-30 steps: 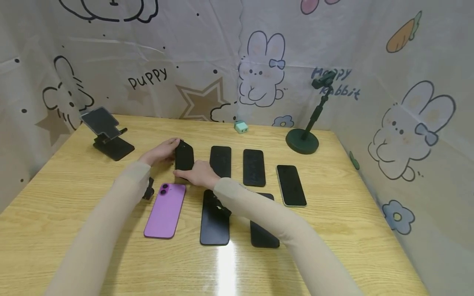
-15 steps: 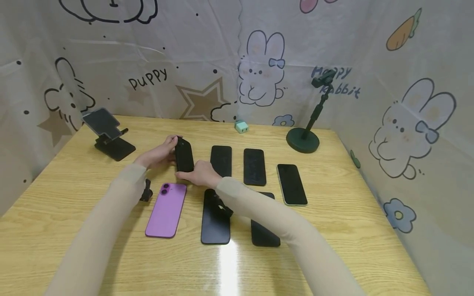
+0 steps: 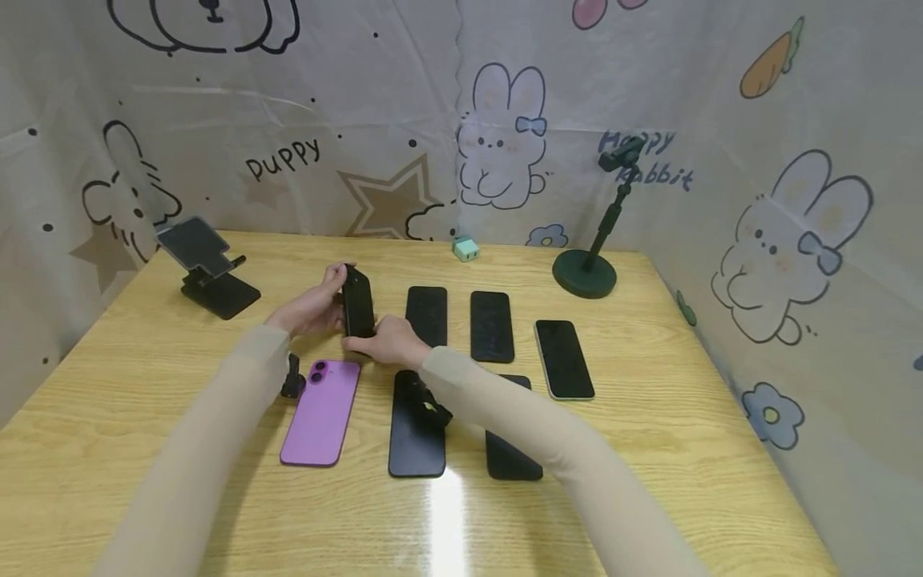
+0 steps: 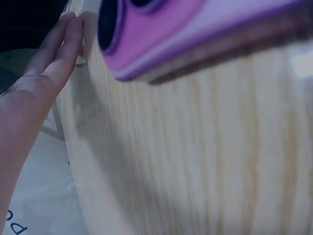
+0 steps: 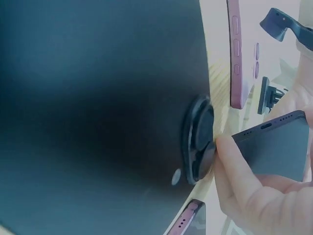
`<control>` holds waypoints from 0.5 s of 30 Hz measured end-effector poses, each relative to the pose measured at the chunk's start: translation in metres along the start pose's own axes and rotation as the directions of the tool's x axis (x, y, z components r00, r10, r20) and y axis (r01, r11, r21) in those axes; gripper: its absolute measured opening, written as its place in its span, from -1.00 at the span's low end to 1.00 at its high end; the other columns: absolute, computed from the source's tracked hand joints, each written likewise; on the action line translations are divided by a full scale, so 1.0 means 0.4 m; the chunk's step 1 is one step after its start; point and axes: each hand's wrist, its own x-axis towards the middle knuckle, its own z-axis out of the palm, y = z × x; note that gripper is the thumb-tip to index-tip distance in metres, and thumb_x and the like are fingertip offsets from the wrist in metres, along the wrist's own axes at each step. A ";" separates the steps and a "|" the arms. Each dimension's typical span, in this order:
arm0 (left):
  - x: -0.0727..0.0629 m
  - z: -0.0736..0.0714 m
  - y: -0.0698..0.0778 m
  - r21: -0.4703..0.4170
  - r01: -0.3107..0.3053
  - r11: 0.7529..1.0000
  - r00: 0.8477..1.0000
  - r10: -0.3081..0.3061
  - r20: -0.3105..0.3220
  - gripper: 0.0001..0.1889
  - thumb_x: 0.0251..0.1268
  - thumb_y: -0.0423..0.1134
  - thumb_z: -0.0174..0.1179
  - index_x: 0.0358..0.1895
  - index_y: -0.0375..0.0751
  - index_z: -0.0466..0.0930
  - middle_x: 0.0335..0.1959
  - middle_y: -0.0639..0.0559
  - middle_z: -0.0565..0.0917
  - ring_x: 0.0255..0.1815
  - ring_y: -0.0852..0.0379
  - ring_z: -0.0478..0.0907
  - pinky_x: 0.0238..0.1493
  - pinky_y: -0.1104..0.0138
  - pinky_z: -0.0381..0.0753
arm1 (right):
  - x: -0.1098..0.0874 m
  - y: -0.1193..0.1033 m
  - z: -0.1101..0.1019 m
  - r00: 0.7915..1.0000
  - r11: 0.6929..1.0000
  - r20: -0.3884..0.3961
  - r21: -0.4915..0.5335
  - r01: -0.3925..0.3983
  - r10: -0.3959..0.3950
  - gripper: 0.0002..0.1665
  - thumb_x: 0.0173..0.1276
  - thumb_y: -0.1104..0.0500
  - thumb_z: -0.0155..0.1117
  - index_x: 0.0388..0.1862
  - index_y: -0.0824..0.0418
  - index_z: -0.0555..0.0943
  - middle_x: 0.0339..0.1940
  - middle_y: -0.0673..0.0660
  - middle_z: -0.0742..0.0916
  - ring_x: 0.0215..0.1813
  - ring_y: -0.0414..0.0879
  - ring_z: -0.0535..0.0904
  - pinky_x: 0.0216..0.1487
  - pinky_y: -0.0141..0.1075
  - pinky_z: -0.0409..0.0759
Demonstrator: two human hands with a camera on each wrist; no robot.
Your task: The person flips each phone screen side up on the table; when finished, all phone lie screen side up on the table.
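Both hands hold one black smartphone (image 3: pixel 358 306) tilted up over the left middle of the table. My left hand (image 3: pixel 315 307) grips its upper left edge. At its lower end my right hand (image 3: pixel 394 340) pinches it, thumb across the near corner; in the right wrist view the fingers of the right hand (image 5: pixel 247 191) wrap the edge near the charging port of the phone (image 5: pixel 279 147). Just below the hands lies a purple phone (image 3: pixel 321 413), camera side up. A dark phone (image 3: pixel 418 437) lies under the right wrist, its camera bump large in the right wrist view.
Black phones (image 3: pixel 427 314), (image 3: pixel 492 326) and a pale-edged phone (image 3: pixel 565 359) lie to the right. Another dark phone (image 3: pixel 513 457) is partly under the right sleeve. A folding stand (image 3: pixel 219 295), a mint charger (image 3: pixel 465 249) and a green round-based stand (image 3: pixel 585 274) stand farther back.
The held phone has risen slightly and turned more edge-on, with both hands keeping hold of it. The other phones stay where they lie; the head view shifts a little.
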 end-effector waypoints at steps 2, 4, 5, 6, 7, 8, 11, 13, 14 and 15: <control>0.001 0.003 -0.002 -0.025 -0.011 1.000 1.000 0.011 -0.007 -0.49 0.45 0.19 -0.52 0.36 0.30 -0.41 0.30 -0.54 0.09 -0.15 -0.02 0.67 -0.13 0.15 0.64 | -0.004 0.003 -0.002 1.000 1.000 0.000 0.008 0.018 -0.018 -0.48 0.21 -0.24 0.32 -0.46 0.23 0.60 -0.62 0.11 0.67 -0.59 -0.14 0.48 -0.59 -0.39 0.34; 0.002 0.005 -0.004 -0.030 -0.028 0.999 0.999 0.027 -0.026 -0.49 0.45 0.19 -0.50 0.36 0.28 -0.38 0.34 -0.54 0.06 -0.12 -0.03 0.65 -0.11 0.14 0.63 | -0.008 0.005 -0.003 0.999 0.999 0.002 0.010 0.036 -0.036 -0.46 0.22 -0.24 0.31 -0.43 0.26 0.64 -0.57 0.16 0.71 -0.57 -0.13 0.52 -0.59 -0.40 0.34; 0.002 0.006 -0.005 -0.024 -0.035 0.999 0.999 0.034 -0.036 -0.50 0.45 0.20 -0.49 0.34 0.29 -0.36 0.35 -0.54 0.04 -0.10 -0.04 0.64 -0.11 0.14 0.63 | -0.009 0.007 -0.004 0.999 0.999 0.002 0.007 0.047 -0.047 -0.44 0.23 -0.24 0.31 -0.41 0.28 0.66 -0.55 0.16 0.73 -0.55 -0.13 0.54 -0.59 -0.41 0.34; 0.003 0.008 -0.005 -0.013 -0.041 0.999 0.998 0.040 -0.047 -0.51 0.44 0.21 -0.49 0.33 0.30 -0.34 0.35 -0.54 0.04 -0.08 -0.06 0.63 -0.11 0.14 0.62 | -0.010 0.007 -0.004 0.999 0.998 0.001 0.009 0.054 -0.054 -0.43 0.23 -0.24 0.30 -0.36 0.30 0.68 -0.54 0.16 0.74 -0.54 -0.13 0.57 -0.59 -0.42 0.35; 0.003 0.009 -0.006 0.003 -0.044 0.999 0.997 0.044 -0.058 -0.51 0.43 0.23 -0.49 0.32 0.30 -0.33 0.36 -0.54 0.03 -0.04 -0.09 0.60 -0.10 0.14 0.61 | -0.011 0.007 -0.005 0.998 0.998 0.004 0.010 0.065 -0.065 -0.42 0.24 -0.24 0.29 -0.29 0.31 0.69 -0.52 0.16 0.75 -0.51 -0.13 0.60 -0.58 -0.42 0.35; 0.002 0.009 -0.006 0.022 -0.046 0.999 0.997 0.047 -0.066 -0.51 0.43 0.24 -0.50 0.32 0.31 -0.33 0.37 -0.54 0.02 0.01 -0.14 0.57 -0.10 0.14 0.60 | -0.011 0.007 -0.005 0.997 0.997 0.006 0.008 0.073 -0.074 -0.40 0.25 -0.24 0.28 -0.19 0.32 0.69 -0.51 0.15 0.75 -0.49 -0.14 0.63 -0.58 -0.43 0.35; -0.001 0.010 -0.005 0.082 -0.043 0.996 0.995 0.051 -0.091 -0.46 0.41 0.28 -0.53 0.37 0.35 -0.38 0.39 -0.54 0.01 0.18 -0.33 0.44 -0.06 0.12 0.56 | -0.012 0.005 -0.004 0.995 0.995 0.011 0.006 0.096 -0.096 -0.31 0.26 -0.24 0.27 0.07 0.31 0.62 -0.49 0.13 0.77 -0.43 -0.13 0.68 -0.56 -0.44 0.34; -0.003 0.011 -0.004 0.119 -0.046 0.992 0.993 0.059 -0.106 -0.39 0.39 0.30 -0.55 0.42 0.36 -0.45 0.40 -0.54 0.02 0.25 -0.42 0.33 -0.02 0.09 0.53 | -0.011 0.004 -0.003 0.994 0.994 0.012 0.008 0.106 -0.106 -0.25 0.27 -0.25 0.26 0.20 0.30 0.55 -0.48 0.13 0.77 -0.43 -0.13 0.68 -0.57 -0.44 0.32; -0.003 0.010 -0.004 0.141 -0.053 0.989 0.991 0.069 -0.114 -0.37 0.38 0.31 -0.56 0.44 0.35 -0.49 0.39 -0.55 0.02 0.26 -0.44 0.30 -0.01 0.07 0.51 | -0.010 0.004 -0.003 0.994 0.994 0.012 0.009 0.112 -0.112 -0.23 0.27 -0.25 0.25 0.23 0.29 0.53 -0.48 0.13 0.78 -0.44 -0.14 0.67 -0.58 -0.44 0.30; -0.004 0.009 -0.005 0.166 -0.063 0.984 0.989 0.084 -0.123 -0.35 0.38 0.31 -0.57 0.46 0.33 -0.52 0.38 -0.56 0.03 0.26 -0.46 0.31 0.01 0.05 0.52 | -0.009 0.005 -0.002 0.992 0.992 0.011 0.015 0.122 -0.123 -0.23 0.29 -0.24 0.24 0.26 0.29 0.51 -0.48 0.13 0.78 -0.44 -0.14 0.66 -0.59 -0.44 0.29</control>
